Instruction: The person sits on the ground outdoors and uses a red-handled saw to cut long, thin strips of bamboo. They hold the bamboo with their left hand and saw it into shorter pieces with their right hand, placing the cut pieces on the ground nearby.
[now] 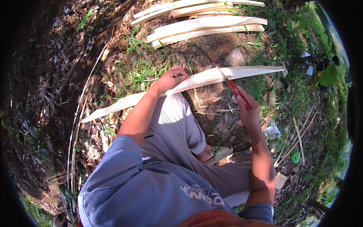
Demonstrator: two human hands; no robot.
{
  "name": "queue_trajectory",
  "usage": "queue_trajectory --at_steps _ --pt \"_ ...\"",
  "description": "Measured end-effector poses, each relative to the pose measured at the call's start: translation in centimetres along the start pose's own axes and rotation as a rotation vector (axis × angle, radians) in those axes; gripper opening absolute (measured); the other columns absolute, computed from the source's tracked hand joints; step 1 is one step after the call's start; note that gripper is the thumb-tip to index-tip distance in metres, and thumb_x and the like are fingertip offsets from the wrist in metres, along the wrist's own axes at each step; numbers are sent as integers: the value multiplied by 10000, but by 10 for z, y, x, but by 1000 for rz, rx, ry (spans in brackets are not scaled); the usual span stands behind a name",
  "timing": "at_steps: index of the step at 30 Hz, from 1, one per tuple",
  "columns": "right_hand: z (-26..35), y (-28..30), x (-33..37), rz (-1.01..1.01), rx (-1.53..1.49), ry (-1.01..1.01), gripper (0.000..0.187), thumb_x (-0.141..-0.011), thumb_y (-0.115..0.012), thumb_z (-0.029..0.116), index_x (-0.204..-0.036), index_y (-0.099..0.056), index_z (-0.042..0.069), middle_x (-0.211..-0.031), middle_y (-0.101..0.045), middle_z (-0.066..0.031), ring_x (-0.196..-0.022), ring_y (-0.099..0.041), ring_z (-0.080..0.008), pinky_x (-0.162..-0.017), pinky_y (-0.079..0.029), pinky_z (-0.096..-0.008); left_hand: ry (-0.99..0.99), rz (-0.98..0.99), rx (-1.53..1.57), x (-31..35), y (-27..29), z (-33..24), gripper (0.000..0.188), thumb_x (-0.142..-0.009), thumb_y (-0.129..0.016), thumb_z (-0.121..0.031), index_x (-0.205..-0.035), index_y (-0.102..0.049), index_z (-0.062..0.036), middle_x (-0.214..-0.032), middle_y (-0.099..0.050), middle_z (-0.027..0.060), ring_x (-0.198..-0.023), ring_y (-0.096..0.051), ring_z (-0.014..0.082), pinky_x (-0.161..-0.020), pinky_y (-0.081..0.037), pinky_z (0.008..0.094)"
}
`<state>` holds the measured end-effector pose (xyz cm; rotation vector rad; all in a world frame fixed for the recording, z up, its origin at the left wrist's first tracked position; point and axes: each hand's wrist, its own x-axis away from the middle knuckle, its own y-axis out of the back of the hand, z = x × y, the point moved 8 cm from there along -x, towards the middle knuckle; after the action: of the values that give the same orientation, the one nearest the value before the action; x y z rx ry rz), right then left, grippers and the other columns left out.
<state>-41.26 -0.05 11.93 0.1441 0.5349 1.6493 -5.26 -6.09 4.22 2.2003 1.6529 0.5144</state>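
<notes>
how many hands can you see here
2: the left hand on the long pale wooden strip lying across the knee, and the right hand gripping the red-handled knife.

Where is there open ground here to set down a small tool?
Fairly open soil lies between the farther strips and the strip under the left hand, left of the stone. Shavings litter the dirt between knee and right hand. Sticks crowd the ground right of that forearm.

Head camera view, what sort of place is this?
It's outdoors, probably a garden or woodland edge: green grass grows from the ground, dry leaf litter covers the left side, and a broad green leaf shows at the right.
</notes>
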Motion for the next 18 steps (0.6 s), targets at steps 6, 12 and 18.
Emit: queue_trajectory --at_steps 6,12,18 --pt "-5 0 0 30 -3 -53 386 -1071 -704 156 -1446 -706 65 -1096 -803 -111 -895 -670 -94 -817 -547 -276 104 24 30 -1 3 -3 74 -991 -771 -106 -1025 -770 -40 -1206 -616 60 -1183 -615 200 -1031 -495 333" --pt "1 1 -1 -3 -7 13 386 -1064 -706 146 -1439 -706 52 -982 -791 -88 -808 -637 -76 -757 -541 -279 129 40 41 -4 2 -4 62 -988 -761 -102 -994 -749 -41 -1174 -598 55 -1160 -608 199 -1067 -437 302" --pt "-2 1 -2 41 -24 -92 381 -1065 -708 146 -1431 -707 39 -989 -791 -94 -832 -650 -76 -777 -548 -282 224 104 78 -3 -9 14 103 -1070 -666 -139 -1074 -721 -51 -1214 -617 32 -1163 -578 164 -1096 -416 309"
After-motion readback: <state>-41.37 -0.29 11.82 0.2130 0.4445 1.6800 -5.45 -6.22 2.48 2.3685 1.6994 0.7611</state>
